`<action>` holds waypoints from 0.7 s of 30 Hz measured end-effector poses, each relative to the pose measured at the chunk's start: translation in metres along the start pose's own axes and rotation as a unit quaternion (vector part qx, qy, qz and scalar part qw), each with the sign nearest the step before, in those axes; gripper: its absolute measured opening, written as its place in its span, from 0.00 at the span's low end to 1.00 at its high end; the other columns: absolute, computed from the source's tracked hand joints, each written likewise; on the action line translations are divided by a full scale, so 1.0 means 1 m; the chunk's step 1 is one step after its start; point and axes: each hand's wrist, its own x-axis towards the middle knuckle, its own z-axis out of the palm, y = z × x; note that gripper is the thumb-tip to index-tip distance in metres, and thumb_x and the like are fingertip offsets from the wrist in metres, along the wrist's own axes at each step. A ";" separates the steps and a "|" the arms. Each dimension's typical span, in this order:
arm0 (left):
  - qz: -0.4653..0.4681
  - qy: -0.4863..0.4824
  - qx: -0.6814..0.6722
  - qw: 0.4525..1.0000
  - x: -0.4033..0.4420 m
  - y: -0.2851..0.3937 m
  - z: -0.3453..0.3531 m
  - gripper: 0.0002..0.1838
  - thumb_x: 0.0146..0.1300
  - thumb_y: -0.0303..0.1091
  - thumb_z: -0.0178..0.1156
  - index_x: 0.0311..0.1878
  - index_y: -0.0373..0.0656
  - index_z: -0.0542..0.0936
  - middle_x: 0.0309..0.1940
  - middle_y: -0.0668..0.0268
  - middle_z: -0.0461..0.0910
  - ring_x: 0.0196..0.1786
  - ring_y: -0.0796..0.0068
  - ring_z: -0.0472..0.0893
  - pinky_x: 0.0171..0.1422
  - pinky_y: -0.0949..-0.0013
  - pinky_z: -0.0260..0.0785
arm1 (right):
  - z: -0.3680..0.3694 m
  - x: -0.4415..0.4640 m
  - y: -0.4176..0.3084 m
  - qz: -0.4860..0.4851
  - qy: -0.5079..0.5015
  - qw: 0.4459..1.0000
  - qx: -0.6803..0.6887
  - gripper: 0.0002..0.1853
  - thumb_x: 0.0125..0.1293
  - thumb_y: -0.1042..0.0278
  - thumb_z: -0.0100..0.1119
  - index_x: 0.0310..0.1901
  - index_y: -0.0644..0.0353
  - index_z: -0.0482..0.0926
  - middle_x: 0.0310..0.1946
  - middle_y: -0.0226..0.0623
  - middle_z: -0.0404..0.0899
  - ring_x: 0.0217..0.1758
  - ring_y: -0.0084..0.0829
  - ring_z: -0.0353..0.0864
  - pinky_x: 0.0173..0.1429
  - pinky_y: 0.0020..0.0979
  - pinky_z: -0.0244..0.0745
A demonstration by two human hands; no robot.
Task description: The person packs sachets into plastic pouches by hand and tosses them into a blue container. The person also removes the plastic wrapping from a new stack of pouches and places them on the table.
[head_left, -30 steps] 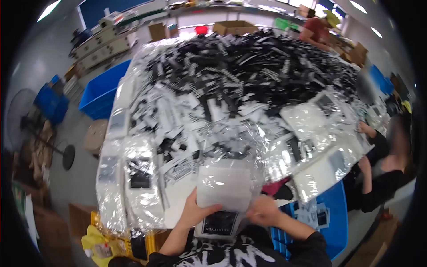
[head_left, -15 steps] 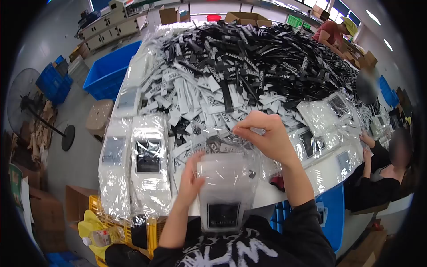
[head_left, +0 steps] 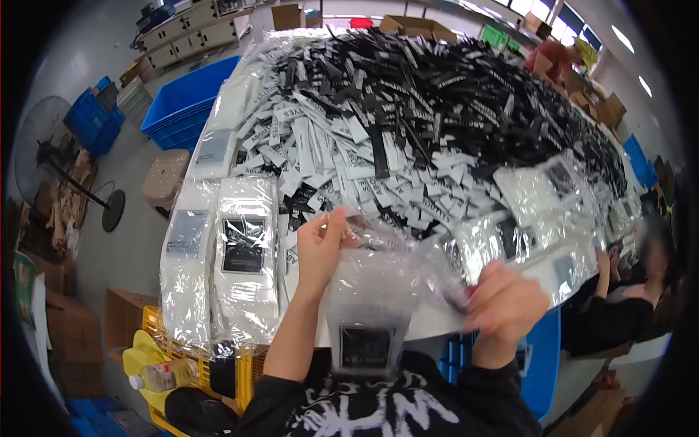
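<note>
My left hand (head_left: 320, 244) is closed in a pinch on a crinkled clear plastic bag (head_left: 389, 237), at the near edge of a heap of white packets (head_left: 313, 146). Loose film trails from it toward my right hand (head_left: 506, 302), which is curled and smeared by motion, so its grip is unclear. A small dark red thing (head_left: 470, 293) shows beside those right fingers, partly hidden. Between my forearms lies a stack of clear bags (head_left: 371, 288) with a black printed panel, reaching over the table edge toward my shirt.
Black packets (head_left: 451, 95) heap across the far table. Filled clear packs (head_left: 247, 291) lie at left, and more packs (head_left: 539, 189) at right. A yellow crate (head_left: 251, 371) and blue bins (head_left: 186, 102) stand around. One co-worker (head_left: 626, 306) sits at right; another person (head_left: 557, 62) is farther back.
My right hand has swung from above the white packets down and right, toward the table edge. My left hand has risen and closed on the clear film. The view has shifted slightly.
</note>
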 end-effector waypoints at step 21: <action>-0.052 -0.123 0.107 0.985 -0.075 -0.022 -0.001 0.18 0.61 0.37 0.64 0.48 0.35 0.74 0.33 0.66 0.80 0.34 0.84 0.75 0.38 0.78 0.67 | 0.010 -0.069 0.043 0.076 -0.339 0.825 -0.444 0.17 0.57 0.58 0.64 0.23 0.56 0.67 0.15 0.28 0.68 0.13 0.29 0.70 0.17 0.30 0.63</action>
